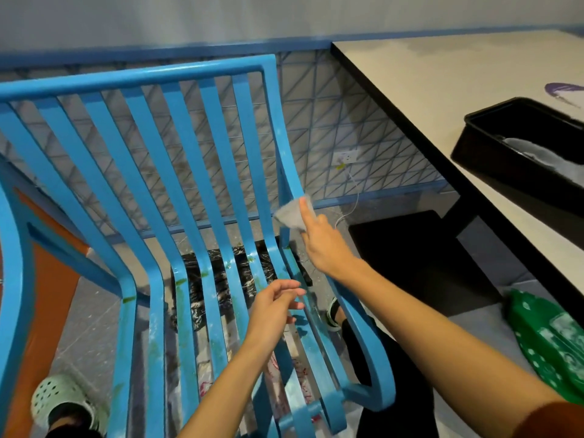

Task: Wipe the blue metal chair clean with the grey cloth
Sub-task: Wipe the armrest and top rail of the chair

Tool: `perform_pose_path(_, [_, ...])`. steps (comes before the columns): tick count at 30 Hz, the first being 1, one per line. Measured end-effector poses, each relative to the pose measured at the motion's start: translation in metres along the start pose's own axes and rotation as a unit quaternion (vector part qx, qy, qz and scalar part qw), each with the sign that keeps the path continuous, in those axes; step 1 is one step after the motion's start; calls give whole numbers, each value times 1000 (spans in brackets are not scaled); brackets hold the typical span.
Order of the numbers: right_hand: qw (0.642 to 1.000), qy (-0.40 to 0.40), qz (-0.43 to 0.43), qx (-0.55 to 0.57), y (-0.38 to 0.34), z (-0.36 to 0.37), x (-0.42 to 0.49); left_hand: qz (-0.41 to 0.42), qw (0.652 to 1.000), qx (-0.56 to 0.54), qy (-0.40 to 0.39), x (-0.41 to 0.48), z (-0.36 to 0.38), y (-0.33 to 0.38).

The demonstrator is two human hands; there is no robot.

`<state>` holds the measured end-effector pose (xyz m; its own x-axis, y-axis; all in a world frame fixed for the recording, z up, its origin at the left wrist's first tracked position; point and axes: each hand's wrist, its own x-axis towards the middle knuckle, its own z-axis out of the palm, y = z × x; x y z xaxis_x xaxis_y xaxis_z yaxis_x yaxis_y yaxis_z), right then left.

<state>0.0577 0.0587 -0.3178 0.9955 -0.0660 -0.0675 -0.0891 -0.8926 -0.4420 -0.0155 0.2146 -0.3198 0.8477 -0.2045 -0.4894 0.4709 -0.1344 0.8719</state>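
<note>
Tiled wall (347, 121), one blue chair (186, 153) — right hand (319, 245) grasping one cloth (289, 213), left hand (275, 306) released.

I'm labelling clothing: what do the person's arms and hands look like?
The left hand and right hand are bare, no gloves, rings or watch visible. Both forearms are uncovered. A rust-brown sleeve edge shows on the right upper arm.

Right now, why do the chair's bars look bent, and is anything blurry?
Head view: the wide lens bows the blue chair and the table edge; the wall up top is soft; the left hand smears slightly, the right hand holding the grey cloth is sharper; glints streak its seat.
</note>
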Motion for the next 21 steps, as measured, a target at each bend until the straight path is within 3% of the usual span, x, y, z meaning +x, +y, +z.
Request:
perform_pose_path(5, [998, -45, 18, -41, 15, 0, -111, 16, 1000, -2, 6, -15, 4, -1])
perform_pose_path(11, [997, -44, 63, -4, 15, -2, -202, 9, 1000, 0, -4, -27, 17, -9])
perform_pose_path(21, [993, 3, 55, -107, -3, 3, -89, 37, 998, -56, 8, -14, 34, 6])
